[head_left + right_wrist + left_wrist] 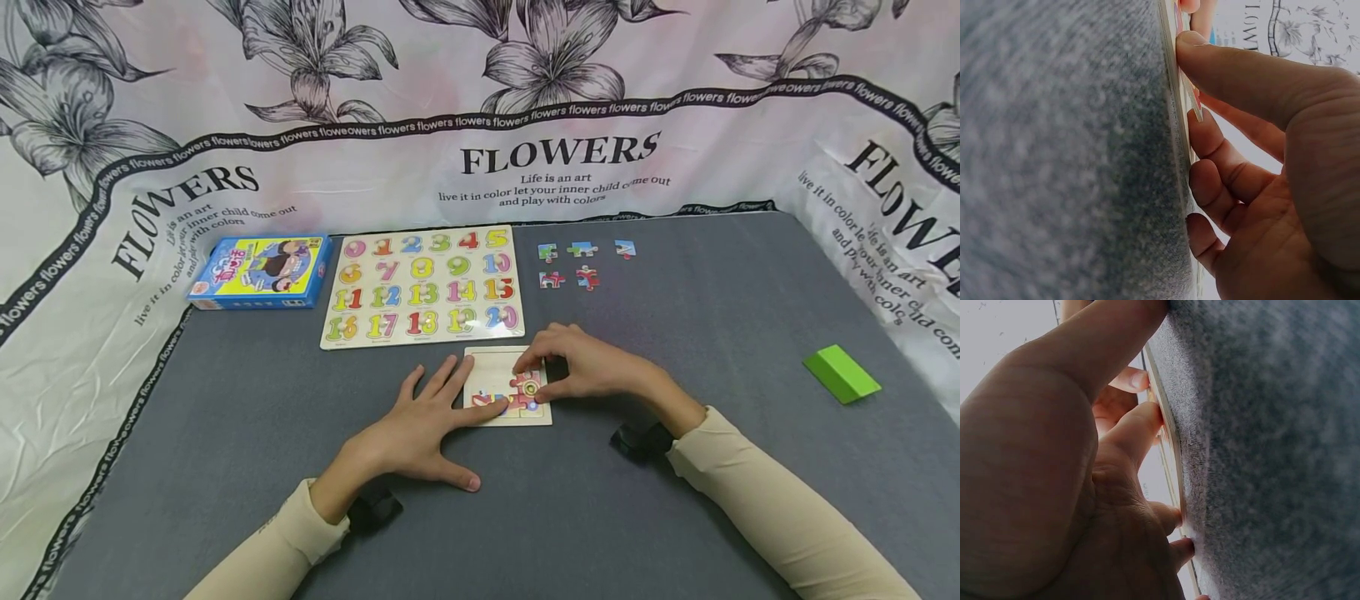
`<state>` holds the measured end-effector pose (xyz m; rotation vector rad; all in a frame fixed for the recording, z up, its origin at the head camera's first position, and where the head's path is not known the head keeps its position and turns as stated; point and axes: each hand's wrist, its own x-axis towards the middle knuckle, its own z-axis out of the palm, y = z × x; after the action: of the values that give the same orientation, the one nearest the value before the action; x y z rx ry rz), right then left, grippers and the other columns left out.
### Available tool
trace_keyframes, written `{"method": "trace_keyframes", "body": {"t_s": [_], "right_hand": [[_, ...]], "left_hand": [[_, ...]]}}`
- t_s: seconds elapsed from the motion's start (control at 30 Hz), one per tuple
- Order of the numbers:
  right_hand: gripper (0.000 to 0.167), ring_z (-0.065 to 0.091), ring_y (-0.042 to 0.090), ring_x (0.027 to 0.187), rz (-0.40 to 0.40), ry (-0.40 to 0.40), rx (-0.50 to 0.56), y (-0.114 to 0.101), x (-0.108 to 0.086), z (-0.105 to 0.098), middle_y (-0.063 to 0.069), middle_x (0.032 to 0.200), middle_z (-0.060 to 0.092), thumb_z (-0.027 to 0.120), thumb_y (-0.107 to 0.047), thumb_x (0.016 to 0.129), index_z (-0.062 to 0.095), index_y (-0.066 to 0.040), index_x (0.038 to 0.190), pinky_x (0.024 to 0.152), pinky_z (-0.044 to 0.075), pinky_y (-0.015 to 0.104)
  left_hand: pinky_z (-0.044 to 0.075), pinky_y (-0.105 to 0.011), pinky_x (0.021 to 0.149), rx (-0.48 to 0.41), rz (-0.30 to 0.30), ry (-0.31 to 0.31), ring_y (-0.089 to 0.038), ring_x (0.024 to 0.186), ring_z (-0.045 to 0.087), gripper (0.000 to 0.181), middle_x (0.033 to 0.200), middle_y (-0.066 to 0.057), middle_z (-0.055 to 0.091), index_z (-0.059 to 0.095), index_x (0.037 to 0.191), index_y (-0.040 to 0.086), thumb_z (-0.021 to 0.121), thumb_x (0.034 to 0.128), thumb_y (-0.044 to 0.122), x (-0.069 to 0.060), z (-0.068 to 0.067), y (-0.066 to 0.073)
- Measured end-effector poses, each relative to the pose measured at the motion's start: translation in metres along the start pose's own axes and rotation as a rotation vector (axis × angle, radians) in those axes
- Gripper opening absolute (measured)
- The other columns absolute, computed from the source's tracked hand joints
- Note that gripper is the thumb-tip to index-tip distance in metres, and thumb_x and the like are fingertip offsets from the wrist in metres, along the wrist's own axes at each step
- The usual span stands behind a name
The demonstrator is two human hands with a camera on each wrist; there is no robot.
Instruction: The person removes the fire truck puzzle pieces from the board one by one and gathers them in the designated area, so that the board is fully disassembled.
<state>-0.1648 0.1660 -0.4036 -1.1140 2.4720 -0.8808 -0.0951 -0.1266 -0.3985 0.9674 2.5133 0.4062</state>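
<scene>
A small pale puzzle tray (486, 368) lies on the grey table, with several joined jigsaw pieces (517, 408) along its lower side. My left hand (408, 429) has its fingers spread, the index fingertip resting on the pieces and other fingertips at the tray's left edge; its thumb is out over the cloth. At the tray's right side my right hand (588, 364) pinches a red jigsaw piece (528, 387) between thumb and fingers. In the right wrist view, that thin jigsaw piece (1197, 107) is tilted, one edge raised off the tray. Its far side is hidden.
Several loose jigsaw pieces (582, 249) lie beyond the right hand. A number board (330, 333) is behind the tray, with a blue box (258, 271) at its left. A green block (842, 373) sits far right. Flower-printed cloth (360, 175) rises behind.
</scene>
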Motion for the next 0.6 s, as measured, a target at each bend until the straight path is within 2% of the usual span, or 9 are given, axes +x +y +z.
{"method": "trace_keyframes", "body": {"t_s": [0.27, 0.6], "right_hand": [[0.039, 0.049, 0.012, 0.093, -0.005, -0.011, -0.018, 0.0014, -0.0002, -0.0001, -0.01, 0.101, 0.067, 0.086, -0.027, 0.082, 0.076, -0.021, 0.12, 0.086, 0.034, 0.036], [0.038, 0.051, 0.013, 0.092, -0.009, 0.004, 0.02, 0.0027, -0.0003, -0.0004, -0.01, 0.099, 0.066, 0.086, -0.025, 0.083, 0.075, -0.023, 0.119, 0.086, 0.035, 0.036]], "left_hand": [[-0.003, -0.071, 0.12, 0.005, 0.002, 0.004, -0.033, 0.16, -0.012, 0.096, 0.173, -0.008, -0.009, 0.029, 0.158, 0.047, 0.077, 0.077, 0.069, 0.0009, 0.0009, -0.0004], [-0.002, -0.072, 0.119, 0.008, 0.009, 0.008, -0.034, 0.16, -0.01, 0.097, 0.173, -0.009, -0.008, 0.029, 0.158, 0.046, 0.077, 0.0768, 0.069, 0.0006, 0.0003, -0.0003]]}}
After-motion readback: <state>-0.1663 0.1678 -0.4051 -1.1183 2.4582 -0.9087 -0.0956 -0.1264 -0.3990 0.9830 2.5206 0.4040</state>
